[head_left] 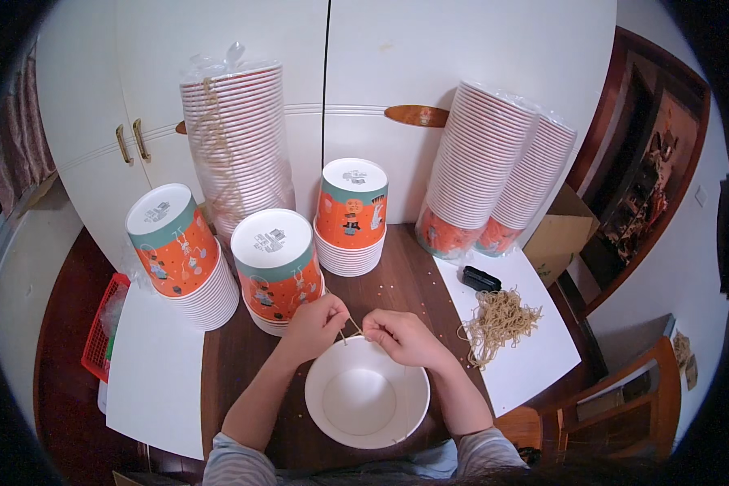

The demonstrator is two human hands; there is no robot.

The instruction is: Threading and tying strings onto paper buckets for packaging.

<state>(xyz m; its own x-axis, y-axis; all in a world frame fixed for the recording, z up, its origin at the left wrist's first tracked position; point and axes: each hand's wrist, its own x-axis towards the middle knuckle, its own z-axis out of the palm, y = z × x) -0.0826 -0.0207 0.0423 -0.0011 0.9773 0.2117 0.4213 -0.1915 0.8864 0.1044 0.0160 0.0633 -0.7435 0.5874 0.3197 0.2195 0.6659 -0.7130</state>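
A white paper bucket (363, 401) stands mouth up at the table's near edge, in front of my body. Above its far rim, my left hand (320, 326) pinches a thin tan cord (350, 324). My right hand (401, 334) is closed on the same cord, a short way to the right, its edge over the bucket's rim. A short stretch of cord shows between the two hands. Just beyond my left hand is an upside-down stack of orange and green printed paper buckets (277, 267). A tangled heap of tan cords (506, 320) lies to the right.
Two more upside-down bucket stacks stand at the left (178, 247) and centre back (351, 215). Tall bagged stacks rise behind, left (239, 138) and right (482, 154). A black object (481, 279) sits by the cord heap. A wooden chair (624, 397) is at right, a red basket (101, 332) at left.
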